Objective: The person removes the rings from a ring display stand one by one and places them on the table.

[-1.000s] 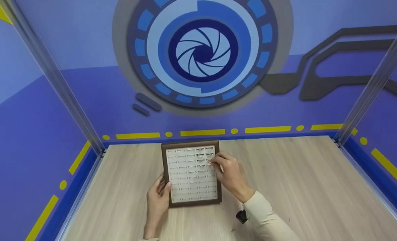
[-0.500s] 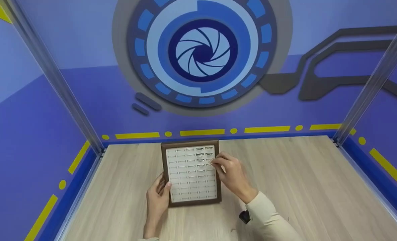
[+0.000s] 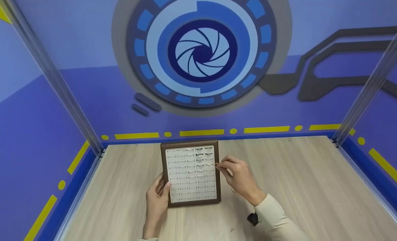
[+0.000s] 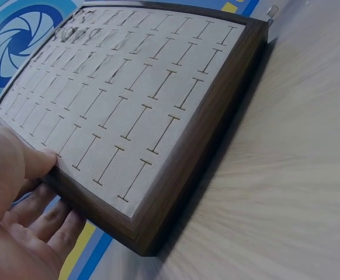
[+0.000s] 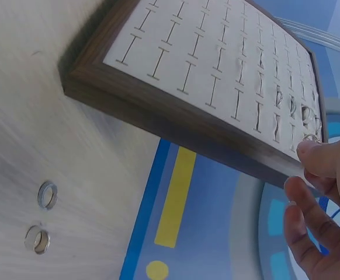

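A brown-framed ring display tray (image 3: 194, 204) with a white slotted pad stands tilted on the table. My left hand (image 3: 157, 197) grips its left edge, thumb on the front and fingers behind, as the left wrist view shows with the tray frame (image 4: 202, 151). At the tray's right edge, my right hand (image 3: 238, 172) pinches a small gold-looking ring (image 3: 216, 164) between thumb and forefinger. Several rings (image 3: 199, 154) sit in the upper right slots; lower slots hold none. In the right wrist view, the right hand (image 5: 325, 198) partly hides the upper slots.
Two loose rings lie on the table in the right wrist view, one ring (image 5: 47, 195) above another ring (image 5: 37, 240). A patterned blue wall (image 3: 198, 117) closes off the table's back. Metal posts (image 3: 369, 80) rise at the back corners.
My right hand has drawn back to the right from the slots, bringing the ring to the tray's right edge. The left hand and tray have stayed nearly still.
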`<act>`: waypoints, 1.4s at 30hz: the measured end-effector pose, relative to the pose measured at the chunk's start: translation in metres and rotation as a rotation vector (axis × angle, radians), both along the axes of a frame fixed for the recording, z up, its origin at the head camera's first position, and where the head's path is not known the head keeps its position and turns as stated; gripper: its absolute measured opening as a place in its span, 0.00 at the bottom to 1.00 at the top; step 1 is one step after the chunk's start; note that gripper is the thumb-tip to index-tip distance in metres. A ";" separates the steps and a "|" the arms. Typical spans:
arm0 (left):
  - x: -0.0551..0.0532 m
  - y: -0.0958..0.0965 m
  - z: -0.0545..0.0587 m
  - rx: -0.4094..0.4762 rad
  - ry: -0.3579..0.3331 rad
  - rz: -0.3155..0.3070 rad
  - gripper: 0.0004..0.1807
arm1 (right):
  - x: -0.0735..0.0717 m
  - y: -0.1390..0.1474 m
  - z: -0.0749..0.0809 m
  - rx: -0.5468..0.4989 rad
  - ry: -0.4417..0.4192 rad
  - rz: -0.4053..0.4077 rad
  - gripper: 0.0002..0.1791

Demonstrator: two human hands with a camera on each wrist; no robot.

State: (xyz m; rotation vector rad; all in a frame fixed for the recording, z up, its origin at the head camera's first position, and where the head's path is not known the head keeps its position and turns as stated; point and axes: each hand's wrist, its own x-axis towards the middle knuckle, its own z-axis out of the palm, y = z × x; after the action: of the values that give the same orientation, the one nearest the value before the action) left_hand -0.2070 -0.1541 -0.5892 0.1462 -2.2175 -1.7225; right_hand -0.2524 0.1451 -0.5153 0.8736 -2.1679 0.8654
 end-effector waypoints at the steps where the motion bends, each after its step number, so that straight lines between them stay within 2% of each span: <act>1: 0.000 0.000 0.000 0.000 -0.003 0.002 0.28 | 0.000 0.002 0.000 0.004 -0.005 -0.004 0.08; 13: 0.000 0.001 0.000 0.008 -0.036 0.010 0.29 | 0.006 0.030 -0.009 0.050 -0.046 -0.064 0.11; 21: -0.001 0.001 -0.001 0.007 -0.069 0.012 0.29 | 0.007 0.048 -0.019 0.079 -0.134 -0.086 0.09; 28: -0.001 0.001 -0.002 -0.005 -0.060 0.018 0.29 | 0.009 0.059 -0.029 0.106 -0.183 -0.140 0.12; 37: 0.000 0.001 0.000 0.000 -0.047 0.015 0.28 | 0.008 0.074 -0.043 0.112 -0.215 -0.159 0.13; 42: 0.000 0.001 -0.001 0.013 -0.019 0.009 0.28 | 0.007 0.081 -0.052 0.143 -0.224 -0.196 0.11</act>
State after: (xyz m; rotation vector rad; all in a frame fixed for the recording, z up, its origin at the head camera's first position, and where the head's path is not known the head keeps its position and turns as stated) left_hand -0.2070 -0.1534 -0.5903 0.1755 -2.2161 -1.7379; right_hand -0.2457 0.2257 -0.5676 0.6406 -2.4875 0.7475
